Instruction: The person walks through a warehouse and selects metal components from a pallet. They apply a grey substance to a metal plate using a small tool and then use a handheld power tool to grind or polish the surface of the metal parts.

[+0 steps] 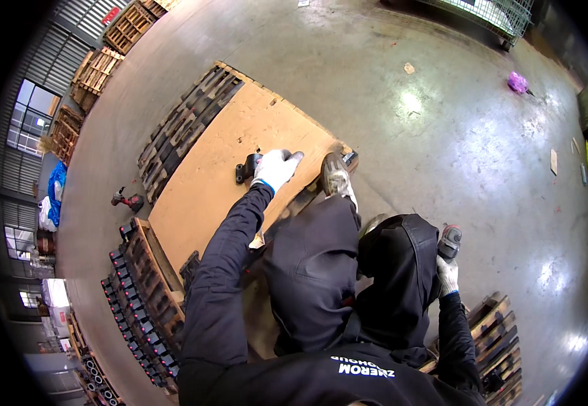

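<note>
My left hand, in a white glove, is closed round the right end of a black part with rounded lugs. The part rests on a tan board laid over a pallet; its far end is hidden under my fingers. Low at my right side, beside my knee, my gloved right hand grips a grey and red cordless power tool. Its working end cannot be made out. One of my shoes is against the board's right edge.
Left of the board, a red and black cordless drill lies on the floor. Rows of black parts fill a pallet at lower left. Another pallet is behind my right arm. A wire cage cart stands at far right.
</note>
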Demonstrator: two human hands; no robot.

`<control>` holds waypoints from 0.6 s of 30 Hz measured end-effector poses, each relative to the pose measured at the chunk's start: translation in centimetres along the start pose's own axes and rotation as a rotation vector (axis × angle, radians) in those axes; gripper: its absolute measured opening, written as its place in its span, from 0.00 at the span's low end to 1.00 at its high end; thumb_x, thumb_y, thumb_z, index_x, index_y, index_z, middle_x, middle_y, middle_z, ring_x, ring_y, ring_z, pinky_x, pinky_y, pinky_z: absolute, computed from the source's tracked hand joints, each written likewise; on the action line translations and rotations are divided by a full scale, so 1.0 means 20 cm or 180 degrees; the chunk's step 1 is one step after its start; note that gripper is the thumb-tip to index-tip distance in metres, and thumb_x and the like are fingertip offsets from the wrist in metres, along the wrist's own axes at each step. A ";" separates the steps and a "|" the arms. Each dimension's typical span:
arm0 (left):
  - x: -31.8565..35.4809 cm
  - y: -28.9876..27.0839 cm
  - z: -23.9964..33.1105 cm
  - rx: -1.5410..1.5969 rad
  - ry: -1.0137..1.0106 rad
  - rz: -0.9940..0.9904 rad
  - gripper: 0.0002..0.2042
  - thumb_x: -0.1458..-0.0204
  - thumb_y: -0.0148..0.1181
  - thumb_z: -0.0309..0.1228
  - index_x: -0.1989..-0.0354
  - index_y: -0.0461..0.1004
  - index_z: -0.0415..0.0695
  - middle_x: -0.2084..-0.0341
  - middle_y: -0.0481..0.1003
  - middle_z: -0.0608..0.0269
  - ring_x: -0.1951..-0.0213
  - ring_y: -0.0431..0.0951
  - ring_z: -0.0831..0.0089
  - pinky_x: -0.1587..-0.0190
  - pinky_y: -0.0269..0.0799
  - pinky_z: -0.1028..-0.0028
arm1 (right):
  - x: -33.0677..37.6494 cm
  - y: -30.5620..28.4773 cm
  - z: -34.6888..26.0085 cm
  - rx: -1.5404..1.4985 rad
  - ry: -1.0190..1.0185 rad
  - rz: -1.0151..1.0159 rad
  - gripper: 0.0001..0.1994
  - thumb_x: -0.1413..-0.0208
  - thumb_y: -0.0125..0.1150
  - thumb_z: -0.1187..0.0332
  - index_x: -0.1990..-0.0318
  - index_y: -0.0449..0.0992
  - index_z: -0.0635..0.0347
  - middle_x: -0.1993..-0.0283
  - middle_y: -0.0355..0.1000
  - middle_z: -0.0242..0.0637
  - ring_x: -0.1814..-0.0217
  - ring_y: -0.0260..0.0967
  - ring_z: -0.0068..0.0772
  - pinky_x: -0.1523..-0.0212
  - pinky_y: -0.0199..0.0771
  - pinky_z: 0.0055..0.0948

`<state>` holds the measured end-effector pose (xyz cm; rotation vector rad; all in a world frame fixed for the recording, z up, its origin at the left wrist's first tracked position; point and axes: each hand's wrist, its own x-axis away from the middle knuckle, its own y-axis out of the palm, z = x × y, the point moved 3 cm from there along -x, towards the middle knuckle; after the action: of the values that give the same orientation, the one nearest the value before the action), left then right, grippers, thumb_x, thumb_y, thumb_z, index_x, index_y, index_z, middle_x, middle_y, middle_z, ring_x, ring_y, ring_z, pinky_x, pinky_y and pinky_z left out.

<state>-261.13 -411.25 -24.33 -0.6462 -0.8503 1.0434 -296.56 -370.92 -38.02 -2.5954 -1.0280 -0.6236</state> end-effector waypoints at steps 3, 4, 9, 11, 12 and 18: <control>0.01 0.01 -0.01 0.0112 0.0075 -0.0098 0.23 0.41 0.59 0.49 0.71 0.79 0.38 0.81 0.77 0.62 0.79 0.77 0.75 0.72 0.72 0.72 | -0.04 -0.04 0.05 0.0162 -0.0020 -0.0025 0.12 0.51 0.67 0.64 0.63 0.77 0.61 0.70 0.73 0.29 0.71 0.69 0.23 0.68 0.69 0.27; 0.00 0.02 -0.03 0.0143 0.0104 -0.0131 0.23 0.41 0.59 0.49 0.71 0.79 0.38 0.81 0.77 0.62 0.79 0.77 0.75 0.72 0.72 0.72 | -0.04 -0.02 0.02 0.0239 -0.0050 -0.0039 0.12 0.51 0.66 0.64 0.62 0.77 0.61 0.70 0.73 0.30 0.70 0.69 0.23 0.67 0.69 0.27; 0.01 -0.07 0.19 0.0204 0.0495 -0.0157 0.24 0.41 0.59 0.50 0.66 0.79 0.36 0.79 0.78 0.60 0.77 0.77 0.75 0.70 0.73 0.72 | -0.20 -0.11 -0.07 0.0500 -0.0665 -0.0236 0.14 0.45 0.64 0.63 0.56 0.78 0.64 0.64 0.76 0.32 0.64 0.71 0.24 0.61 0.72 0.27; 0.06 -0.13 0.28 0.0192 0.0530 -0.0235 0.24 0.42 0.58 0.51 0.64 0.79 0.35 0.78 0.78 0.60 0.76 0.78 0.74 0.68 0.74 0.71 | -0.21 0.04 -0.30 0.0270 -0.0324 -0.0414 0.12 0.45 0.65 0.63 0.60 0.78 0.63 0.66 0.76 0.33 0.66 0.72 0.25 0.63 0.72 0.28; 0.06 -0.14 0.30 0.0215 0.0624 -0.0310 0.25 0.42 0.57 0.51 0.61 0.79 0.35 0.72 0.80 0.54 0.69 0.81 0.68 0.62 0.75 0.68 | -0.21 0.15 -0.44 0.0399 -0.0252 -0.0443 0.13 0.46 0.66 0.63 0.60 0.77 0.62 0.67 0.76 0.35 0.67 0.72 0.25 0.64 0.72 0.28; 0.13 0.15 0.65 0.0157 0.1606 -0.1493 0.25 0.43 0.56 0.49 0.51 0.78 0.38 0.57 0.79 0.45 0.51 0.79 0.53 0.46 0.72 0.64 | -0.55 0.49 -0.77 0.0648 -0.0806 -0.0479 0.19 0.49 0.68 0.62 0.52 0.76 0.62 0.62 0.75 0.31 0.61 0.70 0.25 0.58 0.71 0.29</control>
<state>-272.94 -406.84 -19.10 -0.5940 -0.4931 0.4435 -301.35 -390.40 -30.96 -2.4759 -1.2996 -0.2099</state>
